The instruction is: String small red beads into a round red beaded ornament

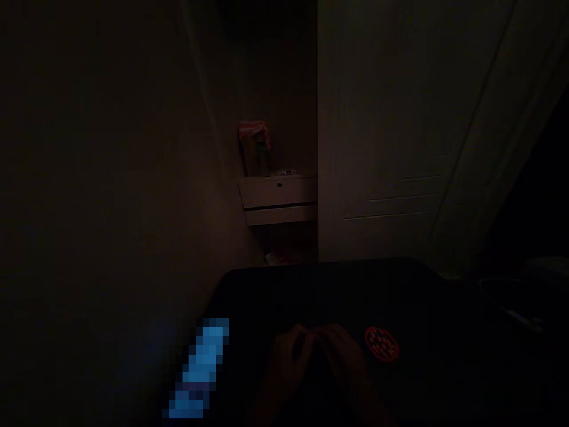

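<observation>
The room is very dark. My left hand (292,349) and my right hand (338,347) meet fingertip to fingertip above a dark tabletop (329,284). Both look pinched closed, and whatever lies between the fingers is too dim to make out. Just right of my right hand, a round red-orange openwork piece (382,344) with dark gaps lies on the table. To the left of my left hand is a glowing blue, pixelated rectangle (202,362), its details blurred out.
Behind the table stands a drawer unit (284,193) in a recess, with a red-and-white topped bag (254,145) on it. A pale panelled door (382,130) rises to its right. A wall (111,178) runs along the left. Something pale (524,320) lies dimly at far right.
</observation>
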A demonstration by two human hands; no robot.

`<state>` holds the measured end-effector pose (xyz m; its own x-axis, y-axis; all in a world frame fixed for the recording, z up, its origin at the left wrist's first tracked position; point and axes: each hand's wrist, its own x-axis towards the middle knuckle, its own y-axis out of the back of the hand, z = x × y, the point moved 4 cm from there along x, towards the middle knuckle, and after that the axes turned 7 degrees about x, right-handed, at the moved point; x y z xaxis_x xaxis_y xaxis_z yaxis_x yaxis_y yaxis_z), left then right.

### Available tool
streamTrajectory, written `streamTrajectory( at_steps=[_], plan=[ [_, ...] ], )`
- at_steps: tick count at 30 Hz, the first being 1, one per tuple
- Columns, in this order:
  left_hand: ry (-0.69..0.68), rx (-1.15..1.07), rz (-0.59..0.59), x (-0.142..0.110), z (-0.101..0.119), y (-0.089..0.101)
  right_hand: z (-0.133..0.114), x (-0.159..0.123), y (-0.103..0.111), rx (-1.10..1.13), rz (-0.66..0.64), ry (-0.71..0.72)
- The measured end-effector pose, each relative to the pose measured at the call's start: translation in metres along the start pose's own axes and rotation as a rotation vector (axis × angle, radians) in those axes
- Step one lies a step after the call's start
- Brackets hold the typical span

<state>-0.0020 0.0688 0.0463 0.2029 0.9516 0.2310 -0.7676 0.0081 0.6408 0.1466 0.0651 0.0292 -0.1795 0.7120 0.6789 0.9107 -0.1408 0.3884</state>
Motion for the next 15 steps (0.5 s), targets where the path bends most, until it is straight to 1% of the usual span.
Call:
streamTrajectory(
  at_steps=[4,9,15],
  plan=[
    [-0.003,0.011,0.011,0.0018,-0.0011,0.0008,-0.0029,0.0013,0.0006,0.039,-0.001,-0.037],
    [-0.007,-0.007,-0.005,0.0031,0.0005,0.001,-0.0038,0.0028,0.0027,0.116,0.02,-0.119],
    [0.038,0.039,0.037,0.0007,-0.0006,0.0011,-0.0038,0.0027,0.0039,0.156,0.021,-0.164]
  ],
)
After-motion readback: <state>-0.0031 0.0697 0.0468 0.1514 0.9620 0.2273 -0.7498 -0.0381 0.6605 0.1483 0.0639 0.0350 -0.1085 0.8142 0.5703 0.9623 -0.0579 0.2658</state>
